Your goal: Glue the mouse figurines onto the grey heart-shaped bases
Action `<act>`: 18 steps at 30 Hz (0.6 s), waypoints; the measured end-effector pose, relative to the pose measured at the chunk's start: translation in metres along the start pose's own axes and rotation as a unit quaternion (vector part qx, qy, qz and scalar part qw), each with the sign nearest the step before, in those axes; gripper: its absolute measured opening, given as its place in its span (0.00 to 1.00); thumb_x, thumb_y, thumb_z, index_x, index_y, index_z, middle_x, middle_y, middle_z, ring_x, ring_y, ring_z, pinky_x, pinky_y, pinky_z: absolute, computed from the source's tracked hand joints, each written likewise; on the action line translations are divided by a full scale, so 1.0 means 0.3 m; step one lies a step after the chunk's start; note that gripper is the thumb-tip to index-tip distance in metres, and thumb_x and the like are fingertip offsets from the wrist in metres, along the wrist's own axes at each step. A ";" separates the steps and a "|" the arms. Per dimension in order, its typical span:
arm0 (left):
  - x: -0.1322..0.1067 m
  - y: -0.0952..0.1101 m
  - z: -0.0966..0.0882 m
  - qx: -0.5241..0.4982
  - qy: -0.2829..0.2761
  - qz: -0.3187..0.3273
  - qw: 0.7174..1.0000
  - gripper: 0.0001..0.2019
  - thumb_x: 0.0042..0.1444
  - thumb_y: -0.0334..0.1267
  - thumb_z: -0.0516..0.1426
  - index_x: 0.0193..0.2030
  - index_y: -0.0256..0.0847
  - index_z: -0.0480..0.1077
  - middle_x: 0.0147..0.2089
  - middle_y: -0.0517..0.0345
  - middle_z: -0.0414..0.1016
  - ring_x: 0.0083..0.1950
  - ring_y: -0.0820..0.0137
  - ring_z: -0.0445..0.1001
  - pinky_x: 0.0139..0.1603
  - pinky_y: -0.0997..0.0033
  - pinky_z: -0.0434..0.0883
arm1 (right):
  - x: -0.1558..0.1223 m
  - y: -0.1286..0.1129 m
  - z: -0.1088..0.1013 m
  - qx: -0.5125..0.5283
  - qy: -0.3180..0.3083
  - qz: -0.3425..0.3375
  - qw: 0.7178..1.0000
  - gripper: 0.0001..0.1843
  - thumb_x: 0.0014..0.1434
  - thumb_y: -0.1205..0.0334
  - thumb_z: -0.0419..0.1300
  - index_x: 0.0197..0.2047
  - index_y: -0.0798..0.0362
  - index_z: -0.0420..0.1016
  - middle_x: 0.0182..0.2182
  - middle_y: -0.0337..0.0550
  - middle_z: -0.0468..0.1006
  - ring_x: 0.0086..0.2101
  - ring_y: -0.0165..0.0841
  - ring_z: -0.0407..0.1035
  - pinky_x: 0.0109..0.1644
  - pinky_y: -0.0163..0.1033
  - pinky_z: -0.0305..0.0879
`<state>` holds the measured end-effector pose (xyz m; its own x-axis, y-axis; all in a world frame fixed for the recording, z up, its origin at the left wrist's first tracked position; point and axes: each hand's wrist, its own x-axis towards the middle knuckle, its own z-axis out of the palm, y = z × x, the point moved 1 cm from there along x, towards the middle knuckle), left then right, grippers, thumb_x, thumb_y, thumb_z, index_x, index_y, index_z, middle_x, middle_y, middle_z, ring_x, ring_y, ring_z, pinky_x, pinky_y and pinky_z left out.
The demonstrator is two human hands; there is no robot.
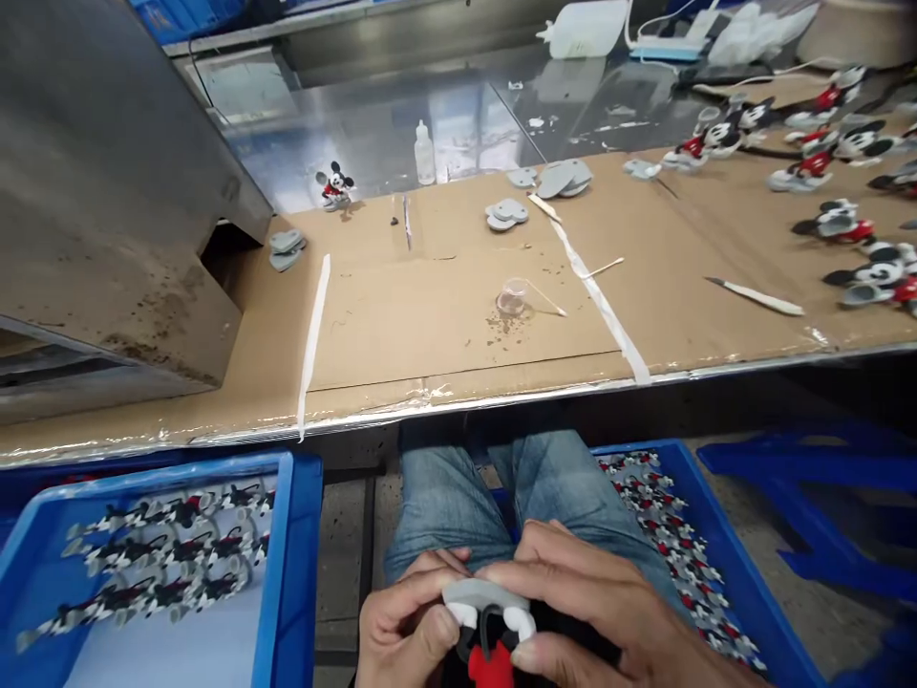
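Left hand and right hand close together, fingers bent, thumbs opposite.

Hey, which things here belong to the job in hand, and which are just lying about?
Apparently part of the job:
figurine with grey base, between left hand and right hand
loose grey pieces
figurines in the left tray

Probably just lying about:
large bottle on its side
crumpled plastic
cotton swab on the tape
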<state>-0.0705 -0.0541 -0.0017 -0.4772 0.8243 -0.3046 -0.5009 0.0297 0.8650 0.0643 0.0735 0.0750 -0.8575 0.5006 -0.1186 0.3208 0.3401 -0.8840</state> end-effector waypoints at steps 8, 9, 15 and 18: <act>0.004 -0.036 -0.013 -0.101 0.061 -0.079 0.990 0.13 0.45 0.42 0.69 0.37 0.38 0.83 0.28 0.54 0.74 0.32 0.71 0.66 0.35 0.72 0.61 | 0.048 0.157 0.084 0.057 0.016 0.183 0.981 0.22 0.47 0.44 0.67 0.43 0.46 0.85 0.46 0.50 0.82 0.57 0.52 0.69 0.56 0.48 0.71; 0.006 -0.036 -0.015 -0.108 0.072 -0.080 0.988 0.13 0.45 0.42 0.70 0.36 0.36 0.83 0.28 0.53 0.75 0.31 0.71 0.66 0.36 0.71 0.61 | 0.058 0.172 0.095 0.080 0.003 0.186 0.979 0.23 0.47 0.43 0.67 0.43 0.47 0.85 0.45 0.50 0.83 0.56 0.53 0.69 0.57 0.48 0.71; 0.005 -0.039 -0.034 -0.153 0.128 -0.103 0.975 0.14 0.40 0.40 0.72 0.30 0.30 0.82 0.24 0.51 0.75 0.27 0.73 0.66 0.34 0.70 0.60 | 0.102 0.238 0.154 0.216 -0.079 0.189 0.955 0.25 0.49 0.45 0.68 0.47 0.51 0.83 0.40 0.51 0.84 0.40 0.47 0.79 0.45 0.41 0.78; 0.001 -0.050 -0.045 -0.157 0.152 -0.106 0.970 0.15 0.37 0.40 0.73 0.28 0.30 0.81 0.23 0.52 0.74 0.26 0.74 0.66 0.33 0.71 0.60 | 0.102 0.251 0.174 0.249 -0.072 0.214 0.942 0.25 0.47 0.44 0.69 0.44 0.51 0.84 0.35 0.51 0.85 0.38 0.47 0.79 0.41 0.39 0.78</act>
<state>-0.0729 -0.0620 -0.0201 -0.5068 0.6125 -0.6066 -0.7831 -0.0329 0.6211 0.0412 0.0730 -0.0188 -0.7499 0.3807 -0.5410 0.4523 -0.3017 -0.8393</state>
